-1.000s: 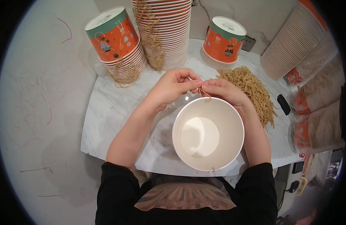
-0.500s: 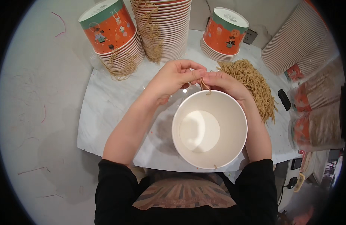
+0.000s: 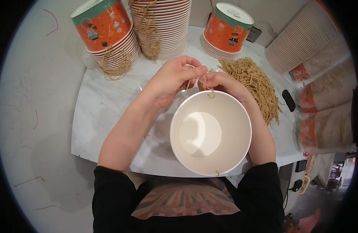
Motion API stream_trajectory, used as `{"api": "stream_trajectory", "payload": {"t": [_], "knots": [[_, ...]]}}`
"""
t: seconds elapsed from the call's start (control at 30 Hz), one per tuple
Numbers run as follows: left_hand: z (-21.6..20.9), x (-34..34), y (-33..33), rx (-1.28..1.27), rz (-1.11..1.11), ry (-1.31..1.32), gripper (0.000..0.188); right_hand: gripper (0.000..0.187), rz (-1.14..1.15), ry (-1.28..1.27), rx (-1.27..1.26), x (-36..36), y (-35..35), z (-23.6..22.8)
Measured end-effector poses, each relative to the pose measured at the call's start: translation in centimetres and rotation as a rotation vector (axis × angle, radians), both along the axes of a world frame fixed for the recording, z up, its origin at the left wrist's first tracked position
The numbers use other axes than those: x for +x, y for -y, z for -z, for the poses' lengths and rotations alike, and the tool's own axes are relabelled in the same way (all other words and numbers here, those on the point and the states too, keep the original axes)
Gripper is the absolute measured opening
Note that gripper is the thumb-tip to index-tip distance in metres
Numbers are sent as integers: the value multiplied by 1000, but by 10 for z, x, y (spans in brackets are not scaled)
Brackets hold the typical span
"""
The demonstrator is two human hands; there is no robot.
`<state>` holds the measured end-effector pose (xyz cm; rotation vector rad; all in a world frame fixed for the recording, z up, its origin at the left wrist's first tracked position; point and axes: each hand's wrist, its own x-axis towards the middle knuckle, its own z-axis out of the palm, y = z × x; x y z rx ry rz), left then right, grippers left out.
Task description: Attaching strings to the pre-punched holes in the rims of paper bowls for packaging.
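Observation:
A white paper bucket [image 3: 235,136] stands with its mouth up at the table's front edge, close to my body. Thin tan cord [image 3: 212,94] passes over its far rim, and a small bit of the same cord shows at the near rim. My left hand [image 3: 173,79] pinches a strand of the cord between thumb and fingers, just beyond the bucket. Beside it my right hand [image 3: 225,83] is closed on the cord too, its fingertips partly hidden. My right forearm runs along the bucket's right side.
Behind my right hand lies a heap of tan cords [image 3: 256,87]. Upside-down orange buckets [image 3: 105,29] and a tall bucket stack [image 3: 173,31] stand at the back left, cords draped over them. Another orange stack [image 3: 227,29] is behind. Bagged buckets [image 3: 328,130] and a black object [image 3: 288,101] are at right.
My hands have drawn slightly apart, and a loop of cord now shows between them. The whole view has shifted a little, so everything sits slightly further left.

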<state>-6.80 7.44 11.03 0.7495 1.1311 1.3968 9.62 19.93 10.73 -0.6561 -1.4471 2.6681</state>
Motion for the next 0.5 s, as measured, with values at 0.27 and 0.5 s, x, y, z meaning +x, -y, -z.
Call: {"api": "stream_trajectory", "payload": {"t": [0.27,0.5], "knots": [[-2,-13,5,-92,-89,81,26,7,-126,-88,-124,4,-5,8],[-2,-18,0,-119,-179,67,28,9,-148,-111,-204,2,-10,9]]}}
